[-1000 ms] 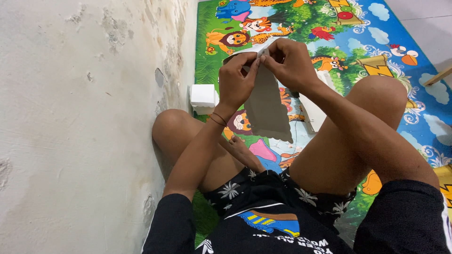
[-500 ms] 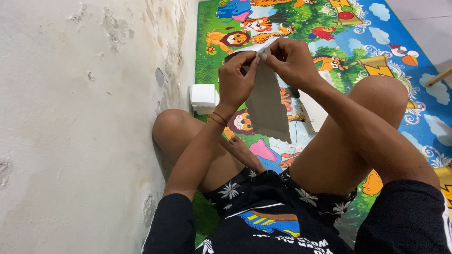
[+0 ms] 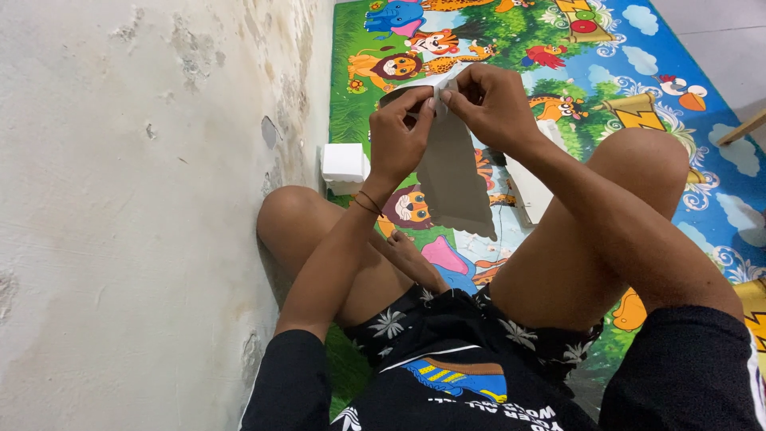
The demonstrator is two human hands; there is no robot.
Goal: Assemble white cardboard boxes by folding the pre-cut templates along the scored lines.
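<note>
Flat grey cardboard sheet (image 3: 456, 179), held upright above the colourful animal-print mat (image 3: 638, 72): top edge pinched by left hand (image 3: 399, 136) and right hand (image 3: 495, 108) equally, long axis hanging nearward from both grips.

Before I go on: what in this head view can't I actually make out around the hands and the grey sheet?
- Top edge of the grey sheet: covered by left hand and right hand fingers.
- Sheet's far face: turned away from the camera.
- White object on the mat: mostly behind the sheet and right forearm.
- White box by the wall: its contents are hidden.
</note>
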